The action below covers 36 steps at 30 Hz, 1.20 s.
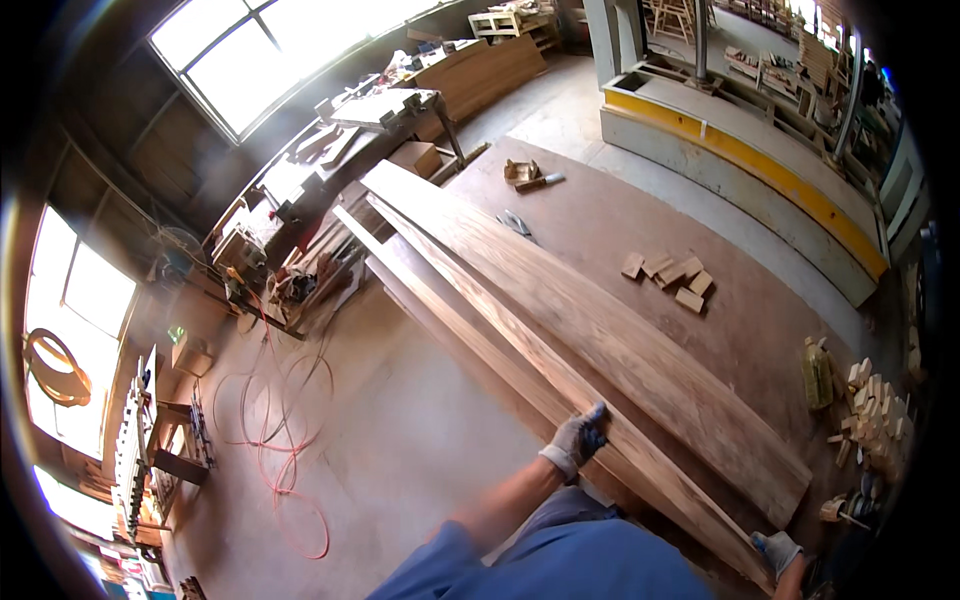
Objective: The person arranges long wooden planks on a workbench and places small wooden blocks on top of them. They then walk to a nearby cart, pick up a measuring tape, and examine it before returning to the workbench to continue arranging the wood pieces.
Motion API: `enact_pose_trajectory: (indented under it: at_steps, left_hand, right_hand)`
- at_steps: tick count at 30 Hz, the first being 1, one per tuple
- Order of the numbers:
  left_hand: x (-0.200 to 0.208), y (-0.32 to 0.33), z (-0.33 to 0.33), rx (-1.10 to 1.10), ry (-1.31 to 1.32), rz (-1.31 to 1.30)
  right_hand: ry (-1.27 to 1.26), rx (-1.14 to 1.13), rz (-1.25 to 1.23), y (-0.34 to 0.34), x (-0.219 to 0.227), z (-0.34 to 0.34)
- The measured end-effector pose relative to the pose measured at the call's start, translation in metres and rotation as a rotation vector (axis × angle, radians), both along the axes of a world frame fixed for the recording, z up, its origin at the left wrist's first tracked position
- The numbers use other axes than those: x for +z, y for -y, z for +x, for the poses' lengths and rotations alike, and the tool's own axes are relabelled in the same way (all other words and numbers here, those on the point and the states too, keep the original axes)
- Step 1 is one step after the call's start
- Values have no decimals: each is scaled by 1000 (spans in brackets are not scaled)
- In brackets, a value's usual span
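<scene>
Narrow plank (670, 478), wooden, one: spanning your hands, extending far beyond the left. Probably stiff, weighty, smooth. Left hand (579, 440), right hand (777, 548): gripping its edges; best held wide apart.

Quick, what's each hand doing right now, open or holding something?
Left hand: closed, holding a narrow board.
Right hand: closed on that board's near end.

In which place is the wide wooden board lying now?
In the head view, the wide board lies diagonally across the middle, between the narrow board that the left hand touches and the small wooden blocks on the right.
</scene>
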State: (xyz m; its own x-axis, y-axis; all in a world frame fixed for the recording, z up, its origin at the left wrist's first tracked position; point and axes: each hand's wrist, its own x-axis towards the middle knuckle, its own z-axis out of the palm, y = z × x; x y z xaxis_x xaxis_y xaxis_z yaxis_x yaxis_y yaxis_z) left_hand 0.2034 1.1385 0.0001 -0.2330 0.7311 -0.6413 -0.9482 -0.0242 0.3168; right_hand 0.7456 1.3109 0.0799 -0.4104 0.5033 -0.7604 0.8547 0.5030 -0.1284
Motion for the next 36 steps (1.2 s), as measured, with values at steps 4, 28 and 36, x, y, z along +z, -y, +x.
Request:
enact_pose_trajectory:
  at_steps: [4, 28, 36]
  left_hand:
    - [16, 7, 31, -129, 19, -37]
    - [-3, 24, -21, 36, -18, -129]
    - [21, 19, 26, -103, -32, -57]
  right_hand:
    - [-394, -65, -219, 16, 18, -95]
    - [-361, -237, 447, 96, -13, -58]
    - [-188, -353, 399, 113, -28, -5]
